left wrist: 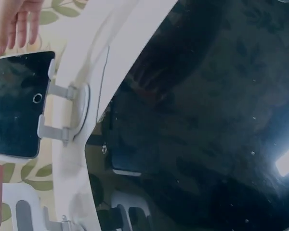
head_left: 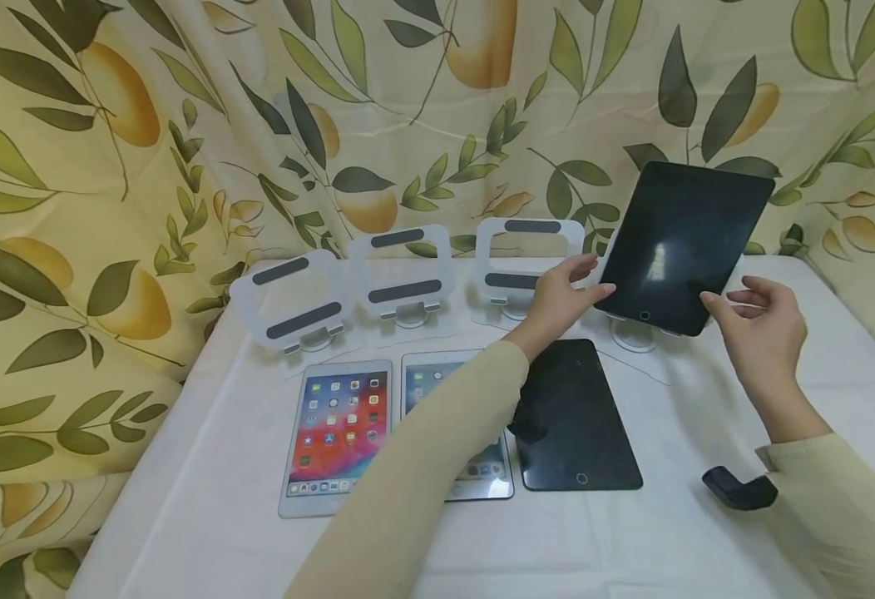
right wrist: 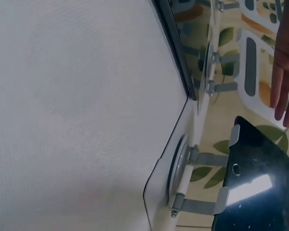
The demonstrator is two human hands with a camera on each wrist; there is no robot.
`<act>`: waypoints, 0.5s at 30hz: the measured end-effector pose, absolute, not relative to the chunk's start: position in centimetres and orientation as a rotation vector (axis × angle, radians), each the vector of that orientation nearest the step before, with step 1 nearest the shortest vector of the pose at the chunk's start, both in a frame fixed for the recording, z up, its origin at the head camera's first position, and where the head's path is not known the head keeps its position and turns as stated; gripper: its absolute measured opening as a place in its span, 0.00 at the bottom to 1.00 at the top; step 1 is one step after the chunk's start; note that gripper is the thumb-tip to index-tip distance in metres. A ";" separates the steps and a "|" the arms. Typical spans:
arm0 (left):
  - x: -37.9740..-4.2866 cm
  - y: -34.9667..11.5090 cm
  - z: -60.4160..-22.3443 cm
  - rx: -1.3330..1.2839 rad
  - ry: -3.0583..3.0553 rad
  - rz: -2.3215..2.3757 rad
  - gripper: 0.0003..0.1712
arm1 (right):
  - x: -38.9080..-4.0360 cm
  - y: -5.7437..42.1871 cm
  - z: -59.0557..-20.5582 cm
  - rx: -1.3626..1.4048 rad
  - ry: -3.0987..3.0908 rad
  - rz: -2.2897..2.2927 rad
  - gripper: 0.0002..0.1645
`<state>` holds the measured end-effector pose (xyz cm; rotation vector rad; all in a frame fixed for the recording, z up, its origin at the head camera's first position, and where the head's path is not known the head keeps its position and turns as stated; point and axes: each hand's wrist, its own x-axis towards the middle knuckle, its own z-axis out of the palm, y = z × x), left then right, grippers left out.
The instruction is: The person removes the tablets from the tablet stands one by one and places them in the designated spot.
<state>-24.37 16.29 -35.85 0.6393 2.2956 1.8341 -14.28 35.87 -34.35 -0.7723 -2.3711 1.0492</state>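
A black tablet [head_left: 684, 241] leans upright on the rightmost stand [head_left: 630, 335]. Two grey hooks [left wrist: 42, 126] hold its lower edge in the left wrist view. My left hand [head_left: 561, 295] is at the tablet's left side, thumb tip right by the lower left edge; its fingers [right wrist: 279, 86] extend straight in the right wrist view. On the other side, my right hand [head_left: 767, 333] has its thumb at the lower right edge, the other fingers loosely bent and apart from the tablet. A second black tablet [head_left: 580, 416] lies flat below my left wrist.
Three white stands with grey pads, the left [head_left: 288, 304], middle [head_left: 400, 274] and right [head_left: 531, 254] ones, line the back. Two white tablets with lit screens, one [head_left: 340, 424] partly beside another [head_left: 493, 474], lie on the white-clothed table [head_left: 205, 516]. A patterned curtain [head_left: 422, 125] hangs behind.
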 end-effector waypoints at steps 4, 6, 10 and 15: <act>-24.6 16.6 -35.5 0.644 2.269 1.843 0.32 | -15.2 36.1 -34.3 -0.840 -2.312 1.107 0.39; -24.7 16.9 -35.5 0.623 2.234 1.853 0.33 | -15.4 36.1 -34.3 -0.870 -2.293 1.119 0.39; -24.8 17.7 -35.6 0.586 2.198 1.870 0.34 | -15.9 36.2 -34.2 -0.895 -2.271 1.144 0.39; -24.6 18.8 -35.2 0.589 2.250 1.805 0.38 | -16.4 36.2 -34.0 -0.864 -2.301 1.136 0.40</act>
